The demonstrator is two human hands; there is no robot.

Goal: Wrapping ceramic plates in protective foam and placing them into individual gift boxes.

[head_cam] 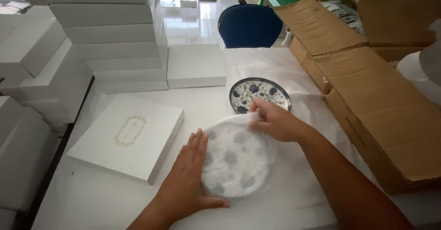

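- Wrapped plate [236,161], round, under thin white paper with blue blotches showing through, near the front middle of the white table [92,198].
- Left hand [188,179] flat and open, palm down, fingers together along the left rim of the wrapped plate, thumb stretched under its lower edge; touching, not gripping.
- Right hand [273,119] at the upper right rim of the same plate, fingers curled and pinching a fold of the paper [250,117] against the rim.
- Right forearm running down to the lower right corner, across the loose white paper [294,73] spread over the right half of the table.
- Second plate [260,94], bare, blue-and-white flower pattern, just behind the right hand, lying on the spread paper; partly hidden by the knuckles.
- Flat white box [131,136] with a small gold ornament on its lid, just left of the left hand, apart from the wrapped plate.
- Another flat white box [195,65] farther back, beside a tall stack of white boxes [110,32] filling the left and rear left.
- Open brown cartons [376,106] along the right edge of the table, flaps folded out.
- Blue chair back [249,25] behind the table; shiny tiled floor beyond.
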